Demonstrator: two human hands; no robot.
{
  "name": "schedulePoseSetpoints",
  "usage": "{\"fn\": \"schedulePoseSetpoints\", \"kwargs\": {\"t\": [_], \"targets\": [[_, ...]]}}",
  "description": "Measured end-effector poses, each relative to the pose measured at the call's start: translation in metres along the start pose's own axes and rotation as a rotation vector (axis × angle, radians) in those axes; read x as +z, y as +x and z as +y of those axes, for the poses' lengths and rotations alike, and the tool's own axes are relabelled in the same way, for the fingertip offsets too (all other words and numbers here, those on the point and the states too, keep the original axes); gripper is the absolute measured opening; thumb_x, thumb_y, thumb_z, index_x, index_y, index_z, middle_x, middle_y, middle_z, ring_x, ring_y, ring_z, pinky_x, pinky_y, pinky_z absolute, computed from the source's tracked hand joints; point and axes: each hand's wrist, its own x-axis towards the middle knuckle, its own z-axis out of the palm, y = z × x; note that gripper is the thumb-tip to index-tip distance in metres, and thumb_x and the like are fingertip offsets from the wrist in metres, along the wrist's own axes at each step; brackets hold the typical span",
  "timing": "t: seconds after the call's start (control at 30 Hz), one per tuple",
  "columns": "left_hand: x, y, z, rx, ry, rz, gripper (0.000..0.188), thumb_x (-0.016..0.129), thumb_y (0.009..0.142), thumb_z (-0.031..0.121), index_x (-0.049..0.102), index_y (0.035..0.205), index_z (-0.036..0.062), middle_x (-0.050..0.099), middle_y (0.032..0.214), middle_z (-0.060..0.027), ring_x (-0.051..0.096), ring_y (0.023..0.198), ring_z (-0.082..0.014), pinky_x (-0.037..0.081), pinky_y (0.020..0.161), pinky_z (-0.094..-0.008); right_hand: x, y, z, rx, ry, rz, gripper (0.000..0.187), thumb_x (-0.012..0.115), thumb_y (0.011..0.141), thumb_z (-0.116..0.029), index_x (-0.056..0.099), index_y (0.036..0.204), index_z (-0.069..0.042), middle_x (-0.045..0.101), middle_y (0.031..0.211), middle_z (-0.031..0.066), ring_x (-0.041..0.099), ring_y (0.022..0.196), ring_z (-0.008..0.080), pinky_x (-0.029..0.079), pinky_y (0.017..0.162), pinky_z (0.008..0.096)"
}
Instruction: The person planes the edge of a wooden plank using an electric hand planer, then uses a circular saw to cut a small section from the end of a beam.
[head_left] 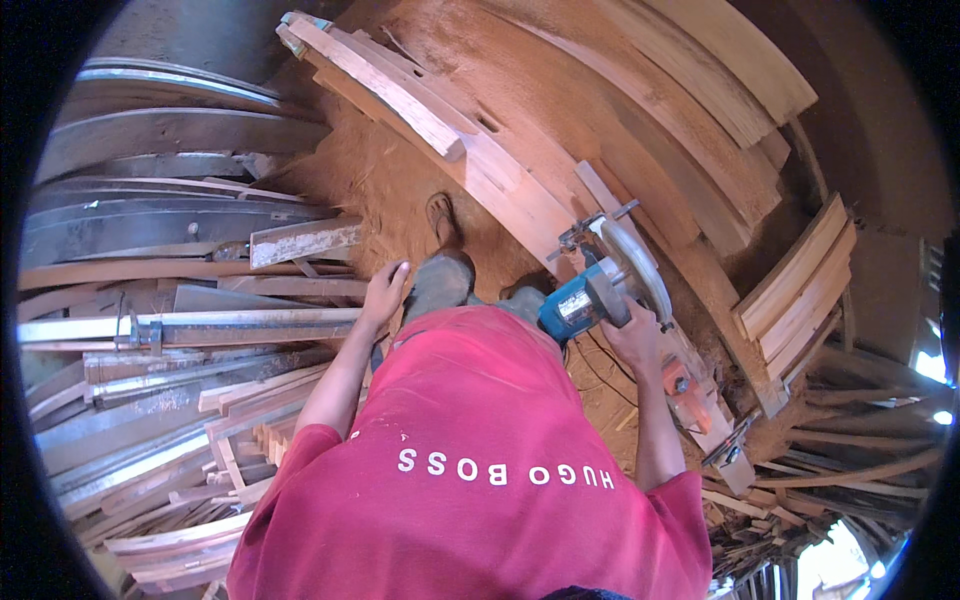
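My right hand [635, 338] is wrapped round the rear handle of a blue circular saw [577, 303]. The saw stands on a long wooden board [510, 195] that runs along the near edge of the workbench, its curved metal guard on the far side from me. My left hand [382, 292] hangs beside my left leg, holding nothing, with its fingers loosely stretched out. An orange power tool [687, 395], its kind unclear, lies on the bench just right of my right hand.
A shorter, thick wood piece [400, 95] lies at the bench's far left end. Wide planks [660, 110] lie across the bench, and cut boards [797, 290] sit at its right. Stacked timber [190, 225] fills the left side. Sawdust [370, 180] covers the floor; a cord [600, 360] hangs below the saw.
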Motion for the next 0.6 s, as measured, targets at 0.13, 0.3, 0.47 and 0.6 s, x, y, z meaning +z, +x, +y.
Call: {"fn": "schedulePoseSetpoints", "kwargs": {"t": [0.13, 0.3, 0.47, 0.6], "targets": [[-0.013, 0.078, 0.025, -0.118, -0.508, -0.158, 0.048, 0.051, 0.104, 0.041, 0.063, 0.121, -0.0022, 0.071, 0.103, -0.0132, 0.068, 0.095, -0.0189, 0.051, 0.083, -0.0321, 0.013, 0.017, -0.099, 0.016, 0.046, 0.052, 0.040, 0.077, 0.072, -0.018, 0.068, 0.107, 0.000, 0.070, 0.086, 0.0228, 0.072, 0.082, 0.0346, 0.054, 0.074, 0.0397], [-0.025, 0.161, 0.079, -0.075, -0.575, -0.316, 0.057, 0.054, 0.101, 0.047, 0.057, 0.128, -0.0027, 0.069, 0.104, -0.0127, 0.065, 0.085, -0.0172, 0.050, 0.077, -0.0300, 0.045, 0.056, -0.158, -0.069, 0.158, 0.077, 0.036, 0.076, 0.071, -0.013, 0.068, 0.104, 0.000, 0.070, 0.085, 0.0209, 0.071, 0.080, 0.0323, 0.054, 0.073, 0.0388], [-0.039, 0.188, 0.146, -0.369, -0.576, -0.334, 0.063, 0.060, 0.095, 0.048, 0.054, 0.135, -0.0012, 0.067, 0.109, -0.0114, 0.064, 0.090, -0.0169, 0.051, 0.078, -0.0323, 0.084, 0.091, -0.193, -0.074, 0.197, 0.025, 0.039, 0.076, 0.070, -0.015, 0.068, 0.105, 0.000, 0.071, 0.086, 0.0200, 0.071, 0.079, 0.0302, 0.054, 0.074, 0.0374], [-0.010, 0.219, 0.105, -0.112, -0.520, -0.129, 0.086, 0.064, 0.089, 0.053, 0.041, 0.145, -0.0082, 0.060, 0.131, -0.0253, 0.060, 0.118, -0.0330, 0.047, 0.100, -0.0379, 0.104, 0.107, -0.209, -0.132, 0.234, -0.057, 0.033, 0.070, 0.072, -0.008, 0.069, 0.105, 0.000, 0.070, 0.086, 0.0142, 0.068, 0.077, 0.0230, 0.052, 0.076, 0.0347]]}}
